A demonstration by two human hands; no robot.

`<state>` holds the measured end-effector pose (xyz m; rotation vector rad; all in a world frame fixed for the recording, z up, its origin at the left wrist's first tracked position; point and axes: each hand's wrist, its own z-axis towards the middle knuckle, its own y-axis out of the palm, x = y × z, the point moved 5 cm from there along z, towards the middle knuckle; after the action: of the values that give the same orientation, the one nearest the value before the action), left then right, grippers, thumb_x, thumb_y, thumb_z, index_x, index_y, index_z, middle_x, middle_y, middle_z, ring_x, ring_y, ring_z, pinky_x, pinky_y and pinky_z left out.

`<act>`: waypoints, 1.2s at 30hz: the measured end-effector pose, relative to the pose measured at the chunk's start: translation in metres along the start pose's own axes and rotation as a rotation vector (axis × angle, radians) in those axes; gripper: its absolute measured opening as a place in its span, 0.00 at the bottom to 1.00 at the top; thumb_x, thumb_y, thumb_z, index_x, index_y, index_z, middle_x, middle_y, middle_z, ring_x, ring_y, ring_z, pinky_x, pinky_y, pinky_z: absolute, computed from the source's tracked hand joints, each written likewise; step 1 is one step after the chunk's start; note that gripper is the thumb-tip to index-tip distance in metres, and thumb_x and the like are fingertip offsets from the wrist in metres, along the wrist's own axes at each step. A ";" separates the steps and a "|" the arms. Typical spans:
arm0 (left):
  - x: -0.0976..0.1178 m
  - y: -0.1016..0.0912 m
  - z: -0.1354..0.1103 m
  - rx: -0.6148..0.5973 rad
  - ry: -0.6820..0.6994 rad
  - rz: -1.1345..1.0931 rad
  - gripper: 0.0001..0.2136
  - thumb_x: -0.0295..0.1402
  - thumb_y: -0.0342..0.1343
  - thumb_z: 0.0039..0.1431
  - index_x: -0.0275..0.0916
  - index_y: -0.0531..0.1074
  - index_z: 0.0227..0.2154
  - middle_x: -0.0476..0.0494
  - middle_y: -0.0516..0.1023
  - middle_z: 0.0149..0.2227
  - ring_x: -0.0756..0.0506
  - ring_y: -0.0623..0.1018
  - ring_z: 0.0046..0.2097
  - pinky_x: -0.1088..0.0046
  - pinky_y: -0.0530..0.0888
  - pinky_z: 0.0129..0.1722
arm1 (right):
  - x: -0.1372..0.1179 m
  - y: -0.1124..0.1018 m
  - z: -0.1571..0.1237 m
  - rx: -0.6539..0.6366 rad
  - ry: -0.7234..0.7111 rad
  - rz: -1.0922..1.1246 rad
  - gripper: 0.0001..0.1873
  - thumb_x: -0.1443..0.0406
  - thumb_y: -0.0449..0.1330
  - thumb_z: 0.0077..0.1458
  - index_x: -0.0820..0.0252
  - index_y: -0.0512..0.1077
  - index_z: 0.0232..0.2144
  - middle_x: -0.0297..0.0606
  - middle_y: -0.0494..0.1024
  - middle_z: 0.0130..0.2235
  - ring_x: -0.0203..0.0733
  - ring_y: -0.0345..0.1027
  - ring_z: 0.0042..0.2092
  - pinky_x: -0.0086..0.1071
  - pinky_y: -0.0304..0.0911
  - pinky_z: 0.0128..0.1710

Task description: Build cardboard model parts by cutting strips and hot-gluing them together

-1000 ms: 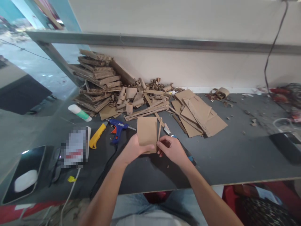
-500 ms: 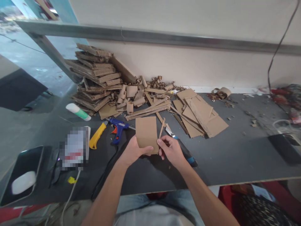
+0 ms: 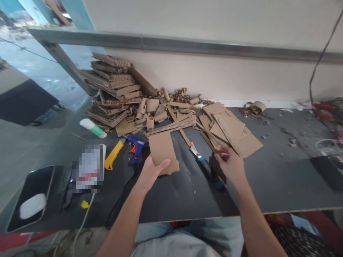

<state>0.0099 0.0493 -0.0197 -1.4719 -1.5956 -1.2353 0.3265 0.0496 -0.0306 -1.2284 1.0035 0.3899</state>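
My left hand grips a small rectangular cardboard piece, thumb across its lower face and fingers behind it. A ragged bit sticks out at its lower right corner. My right hand is at the near edge of the flat cardboard sheets, fingers curled towards the thumb; what lies between the fingertips cannot be made out. Thin cardboard strips lie close to those fingertips. Between my hands rests a utility knife with a dark blue handle and its blade pointing away from me.
On the left are a blue glue gun, a yellow cutter, a white-green tube, a blurred box and a phone. Stacked corrugated pieces and cardboard scraps stand against the wall.
My right hand has moved away from the cardboard piece, rightwards to the sheets. The thin strip it pinched beside the piece is no longer there. My left hand still holds the piece, now tilted differently.
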 end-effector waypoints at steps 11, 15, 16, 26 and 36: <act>-0.006 0.002 0.002 0.049 0.058 0.031 0.27 0.42 0.68 0.52 0.34 0.65 0.49 0.37 0.79 0.40 0.44 0.80 0.30 0.74 0.75 0.18 | -0.044 0.018 -0.073 -0.064 -0.361 -0.114 0.14 0.56 0.57 0.61 0.56 0.76 0.42 0.43 0.79 0.43 0.48 0.72 0.47 0.42 0.66 0.51; -0.009 0.004 0.002 0.050 0.062 0.059 0.26 0.42 0.69 0.49 0.35 0.66 0.46 0.39 0.79 0.39 0.44 0.80 0.30 0.74 0.75 0.16 | -0.072 0.056 -0.080 -0.466 -0.183 0.252 0.13 0.56 0.58 0.61 0.56 0.76 0.40 0.39 0.79 0.36 0.40 0.73 0.36 0.33 0.69 0.37; -0.010 0.004 0.002 0.039 0.061 0.069 0.26 0.42 0.69 0.49 0.35 0.66 0.45 0.40 0.79 0.39 0.44 0.80 0.29 0.74 0.75 0.15 | -0.075 0.065 -0.080 -0.544 -0.102 0.337 0.13 0.55 0.58 0.61 0.57 0.75 0.40 0.36 0.78 0.31 0.39 0.72 0.32 0.31 0.67 0.32; -0.010 0.010 0.000 -0.015 0.036 0.158 0.26 0.42 0.69 0.49 0.35 0.65 0.46 0.41 0.79 0.38 0.44 0.80 0.30 0.74 0.76 0.16 | -0.070 0.092 -0.077 -0.765 0.125 0.583 0.15 0.54 0.62 0.56 0.57 0.66 0.31 0.27 0.70 0.22 0.32 0.61 0.23 0.27 0.58 0.24; -0.007 0.007 0.001 0.054 0.046 0.137 0.25 0.46 0.64 0.54 0.37 0.63 0.47 0.43 0.79 0.35 0.46 0.80 0.25 0.75 0.73 0.14 | -0.069 0.074 -0.072 -0.523 -0.061 0.300 0.13 0.54 0.57 0.60 0.57 0.67 0.32 0.32 0.71 0.26 0.38 0.66 0.28 0.31 0.62 0.29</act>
<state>0.0177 0.0468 -0.0250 -1.4827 -1.4611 -1.1320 0.2053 0.0263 -0.0191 -1.5193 1.0711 0.9648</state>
